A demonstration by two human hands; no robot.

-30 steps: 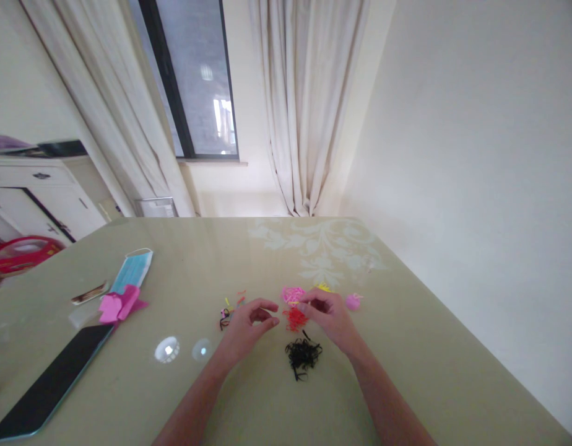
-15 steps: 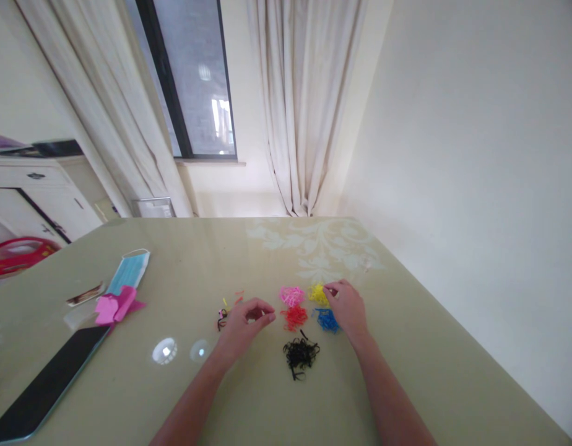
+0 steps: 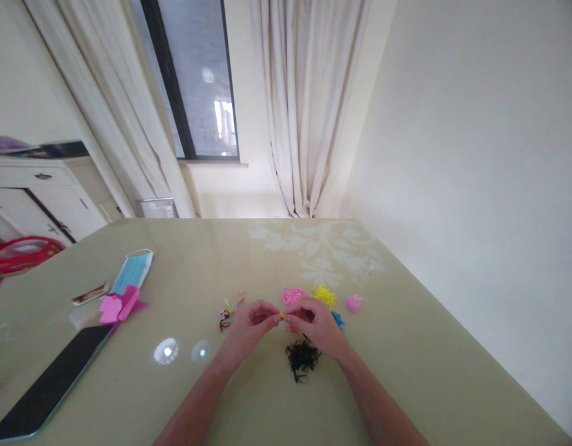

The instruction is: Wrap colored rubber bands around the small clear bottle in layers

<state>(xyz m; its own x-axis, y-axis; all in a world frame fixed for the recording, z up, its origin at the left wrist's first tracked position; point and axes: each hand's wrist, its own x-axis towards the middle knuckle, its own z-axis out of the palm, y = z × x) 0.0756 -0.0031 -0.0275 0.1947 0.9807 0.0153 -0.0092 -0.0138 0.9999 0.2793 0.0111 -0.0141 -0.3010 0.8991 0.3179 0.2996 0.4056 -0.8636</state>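
Small heaps of thin elastic bands lie on the olive table [image 3: 407,371], one colour to a heap: black [image 3: 303,358], pink [image 3: 291,295], yellow [image 3: 325,295], blue [image 3: 337,319], and a magenta heap [image 3: 353,303] further right. Red bands are mostly hidden under my right hand. My left hand [image 3: 249,327] and my right hand [image 3: 316,322] meet fingertip to fingertip above the heaps, both pinched on a tiny orange band [image 3: 281,316]. A few unsorted mixed bands [image 3: 230,310] lie just left of my left hand.
At the left lie a black tablet [image 3: 49,384], a blue face mask [image 3: 134,270], crumpled pink paper [image 3: 120,305] and a small card [image 3: 90,293]. The wall runs along the table's right edge; curtains and a window stand behind.
My right hand has come back from the yellow heap to the left, and both hands now meet, pinching a small band between them.
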